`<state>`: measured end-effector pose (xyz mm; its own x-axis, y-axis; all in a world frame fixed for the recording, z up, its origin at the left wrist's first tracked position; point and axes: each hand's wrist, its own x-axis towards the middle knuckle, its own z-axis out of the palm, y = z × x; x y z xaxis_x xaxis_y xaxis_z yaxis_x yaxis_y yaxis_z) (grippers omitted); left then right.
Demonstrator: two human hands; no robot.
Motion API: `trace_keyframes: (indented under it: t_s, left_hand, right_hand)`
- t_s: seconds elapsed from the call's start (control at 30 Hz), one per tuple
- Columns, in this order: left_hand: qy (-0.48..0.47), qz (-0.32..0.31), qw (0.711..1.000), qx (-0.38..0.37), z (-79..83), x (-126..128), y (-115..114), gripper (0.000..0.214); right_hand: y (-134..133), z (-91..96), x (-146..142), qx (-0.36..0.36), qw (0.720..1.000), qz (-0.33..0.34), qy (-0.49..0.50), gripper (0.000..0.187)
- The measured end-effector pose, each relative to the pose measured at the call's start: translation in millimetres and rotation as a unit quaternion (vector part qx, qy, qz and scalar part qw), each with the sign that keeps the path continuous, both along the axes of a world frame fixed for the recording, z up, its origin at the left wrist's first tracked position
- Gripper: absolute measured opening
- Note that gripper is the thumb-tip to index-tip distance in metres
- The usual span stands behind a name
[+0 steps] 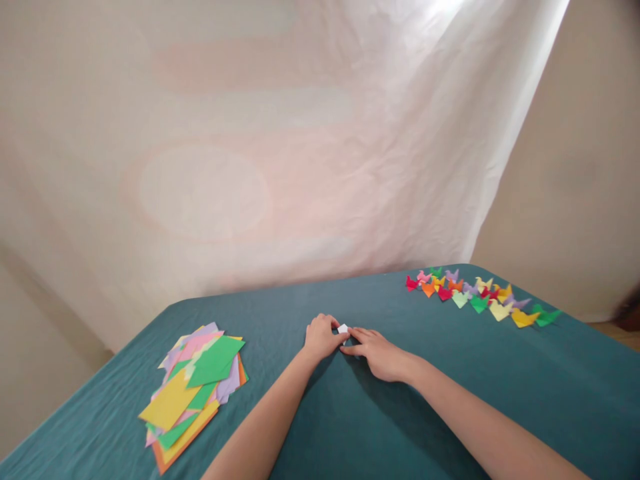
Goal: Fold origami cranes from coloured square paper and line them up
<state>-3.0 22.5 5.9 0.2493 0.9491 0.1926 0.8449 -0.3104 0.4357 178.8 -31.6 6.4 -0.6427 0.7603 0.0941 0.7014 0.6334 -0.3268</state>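
Both of my hands rest together on the teal tablecloth [380, 427] near the table's middle. My left hand [321, 337] is curled, its fingertips pinching a small folded piece of white paper [343, 329]. My right hand [376, 353] lies flatter beside it, fingers pressing the same paper from the right. Most of the paper is hidden under my fingers; only a small white corner shows.
A loose stack of coloured paper squares [193, 383] lies at the left, near the table's front-left edge. Several small folded paper figures [477, 297] in many colours are spread at the back right. A pale cloth backdrop [280, 147] hangs behind the table.
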Motion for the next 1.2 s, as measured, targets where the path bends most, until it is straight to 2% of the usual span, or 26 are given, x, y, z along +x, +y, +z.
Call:
trace_keyframes:
  t_s: [0.17,0.3,0.43,0.5,0.57,0.67,0.77,0.93,1.07,1.2]
  left_hand:
    - [-0.067,0.009,0.997,-0.023,-6.5,1.3,3.6,0.028]
    - [-0.142,-0.013,0.988,-0.06,-10.3,3.1,6.1,0.033]
    - [-0.22,-0.037,0.969,-0.102,-5.1,0.9,1.1,0.034]
    - [-0.253,-0.047,0.958,-0.124,-0.9,-2.1,-5.3,0.033]
    - [-0.275,-0.059,0.949,-0.142,2.7,-5.0,-13.7,0.036]
    - [-0.32,-0.083,0.928,-0.17,5.4,-6.7,-26.8,0.039]
    - [-0.35,-0.097,0.913,-0.186,5.0,-4.7,-36.1,0.042]
    - [-0.331,-0.098,0.922,-0.177,1.6,0.7,-40.9,0.043]
    - [-0.314,-0.102,0.93,-0.162,0.2,2.7,-43.1,0.043]
    - [-0.294,-0.137,0.931,-0.17,-0.9,4.1,-47.8,0.058]
  right_hand:
    - [-0.4,-12.3,-2.3,0.083,0.995,-0.014,0.056,0.056]
    - [-0.2,-16.6,-2.4,0.114,0.984,-0.02,0.133,0.052]
    - [0.2,-13.9,-2.1,0.119,0.956,-0.091,0.251,0.039]
    - [1.0,-12.0,-2.5,0.098,0.932,-0.139,0.319,0.03]
    - [2.6,-11.2,-3.1,0.047,0.909,-0.17,0.377,0.021]
    - [5.5,-12.2,-3.8,-0.048,0.887,-0.181,0.422,0.022]
    - [6.3,-12.5,-4.3,-0.089,0.889,-0.164,0.417,0.027]
    - [2.7,-8.1,-6.7,-0.094,0.914,-0.124,0.376,0.024]
    - [2.1,-7.6,-8.9,-0.082,0.916,-0.138,0.368,0.024]
    - [4.5,-11.3,-9.8,-0.086,0.909,-0.159,0.375,0.026]
